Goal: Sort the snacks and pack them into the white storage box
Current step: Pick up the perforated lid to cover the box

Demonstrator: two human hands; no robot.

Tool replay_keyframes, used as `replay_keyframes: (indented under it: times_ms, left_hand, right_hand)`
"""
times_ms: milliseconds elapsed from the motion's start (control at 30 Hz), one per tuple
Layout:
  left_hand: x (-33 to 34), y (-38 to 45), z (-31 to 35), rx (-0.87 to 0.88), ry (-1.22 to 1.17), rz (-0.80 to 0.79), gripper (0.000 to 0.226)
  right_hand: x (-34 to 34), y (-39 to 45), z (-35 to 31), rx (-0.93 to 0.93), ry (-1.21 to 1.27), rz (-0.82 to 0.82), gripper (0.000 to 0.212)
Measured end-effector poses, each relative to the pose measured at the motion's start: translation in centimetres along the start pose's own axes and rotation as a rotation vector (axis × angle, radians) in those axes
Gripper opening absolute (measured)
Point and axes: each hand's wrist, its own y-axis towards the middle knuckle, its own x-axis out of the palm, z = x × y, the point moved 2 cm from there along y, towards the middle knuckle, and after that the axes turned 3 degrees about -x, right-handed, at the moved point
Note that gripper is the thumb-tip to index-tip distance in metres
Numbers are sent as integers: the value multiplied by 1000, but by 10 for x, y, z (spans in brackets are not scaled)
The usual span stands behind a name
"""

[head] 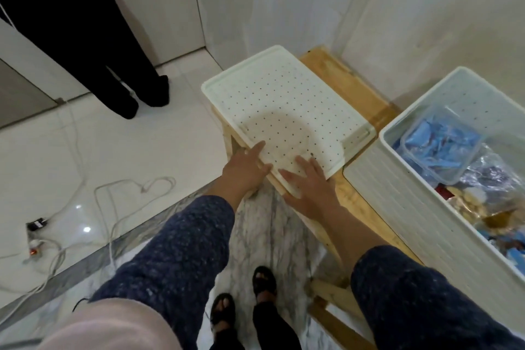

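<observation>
White ribbed plastic storage box (403, 207), already holding bagged snacks, sits on wooden desk (358, 202) just right of both hands, w/ right hand (309, 182) nearer; left hand (247, 167) & right lie flat, fingers spread, on perforated white lid (284, 105).

A white perforated lid (287, 111) lies flat on the wooden bench (355, 202), and both hands rest on its near edge, the left hand (245, 169) at the corner and the right hand (311, 185) just beside it, fingers spread. To the right of the lid stands the white storage box (397, 187), open, with a clear container of blue packets (437, 142) and bagged snacks (483, 196) inside.
</observation>
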Motion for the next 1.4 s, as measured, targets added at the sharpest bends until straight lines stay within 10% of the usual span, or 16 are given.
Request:
replay_keyframes:
  times_ms: [500, 767, 1000, 1400]
  left_hand:
    - [-26, 10, -38, -315, -608, 131, 75]
    - [-64, -52, -91, -229, -1109, 81, 77]
    - [-118, -118, -85, -32, -1168, 112, 76]
    - [-123, -190, 17, 238, -1165, 1, 77]
  right_hand:
    - [16, 3, -32, -235, 112, 72, 56]
    - [19, -43, -101, -285, 156, 183, 60]
    - [-15, -93, -148, -219, 66, 526, 59]
    - [-85, -211, -110, 67, -43, 618, 53]
